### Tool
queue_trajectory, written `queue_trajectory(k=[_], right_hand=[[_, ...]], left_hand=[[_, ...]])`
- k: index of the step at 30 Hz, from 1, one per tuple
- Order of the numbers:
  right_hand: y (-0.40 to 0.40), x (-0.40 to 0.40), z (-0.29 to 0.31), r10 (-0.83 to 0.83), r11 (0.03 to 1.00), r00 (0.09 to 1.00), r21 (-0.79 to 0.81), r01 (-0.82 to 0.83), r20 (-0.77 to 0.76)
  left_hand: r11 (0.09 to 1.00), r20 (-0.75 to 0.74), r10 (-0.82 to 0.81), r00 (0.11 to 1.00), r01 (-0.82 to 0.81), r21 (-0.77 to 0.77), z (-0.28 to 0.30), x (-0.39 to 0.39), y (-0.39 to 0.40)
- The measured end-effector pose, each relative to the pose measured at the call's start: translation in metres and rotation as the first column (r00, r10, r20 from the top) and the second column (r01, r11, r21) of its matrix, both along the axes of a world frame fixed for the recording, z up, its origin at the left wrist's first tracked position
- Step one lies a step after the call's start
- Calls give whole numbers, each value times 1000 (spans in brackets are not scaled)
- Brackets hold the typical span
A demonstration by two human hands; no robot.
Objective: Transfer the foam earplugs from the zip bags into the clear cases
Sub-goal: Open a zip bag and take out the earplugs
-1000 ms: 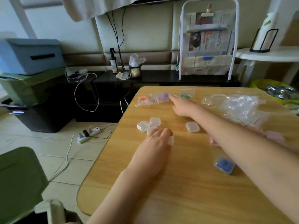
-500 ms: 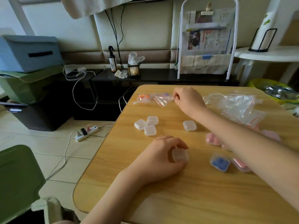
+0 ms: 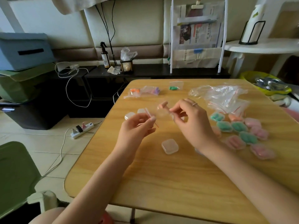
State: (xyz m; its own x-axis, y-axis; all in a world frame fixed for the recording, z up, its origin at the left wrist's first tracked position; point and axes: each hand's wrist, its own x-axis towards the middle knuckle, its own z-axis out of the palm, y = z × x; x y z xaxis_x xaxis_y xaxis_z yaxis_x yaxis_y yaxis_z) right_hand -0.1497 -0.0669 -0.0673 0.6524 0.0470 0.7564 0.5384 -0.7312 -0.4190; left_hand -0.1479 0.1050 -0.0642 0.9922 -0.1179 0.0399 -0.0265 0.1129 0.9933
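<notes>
Above the middle of the table (image 3: 161, 183), a small zip bag (image 3: 161, 113) with peach earplugs (image 3: 162, 105) inside was held up in the air between two hands. The left hand (image 3: 137, 126) pinched its red-striped mouth at the bag's nine o'clock; the right hand (image 3: 191, 120) pinched the film at three o'clock, fingers curled on it. Whether the seal was already parted could not be told.

Straight down at six o'clock from the bag sat one empty clear case (image 3: 169, 146), lid shut by the look of it. That was my worry: if the plugs came out first, there was nowhere open for them to land. Light foam would likely bounce and roll, and the table's left edge was near.

Out at four o'clock, a cluster of filled cases (image 3: 242, 133), green and pink, lay close to the right wrist; a careless sweep could have knocked them. At two o'clock sprawled a heap of emptied bags (image 3: 223, 97). At twelve, the green bag (image 3: 175, 86), and at eleven, the orange and purple bags (image 3: 142, 92), waited untouched. Two spare cases (image 3: 132, 113) sat behind the left hand.
</notes>
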Motion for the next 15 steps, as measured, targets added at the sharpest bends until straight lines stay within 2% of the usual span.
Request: queue_trajectory(k=[4,7,12,15], right_hand=[[3,-7,2,6,999,998,-53,-9,-64],[7,-14,6,38,997,988,-63,-48,-152],[20,-24,7,183,982,949,-8,-191,-258],[25,-26,5,262,963,917,139,-230,-301]], left_hand=[[999,34,43,998,-44,26,-2,6,2],[1000,20,22,1000,-21,-22,-1,5,1],[985,43,-121,992,125,-121,3,-2,-3],[973,54,-189,981,194,-128,5,-6,-7]])
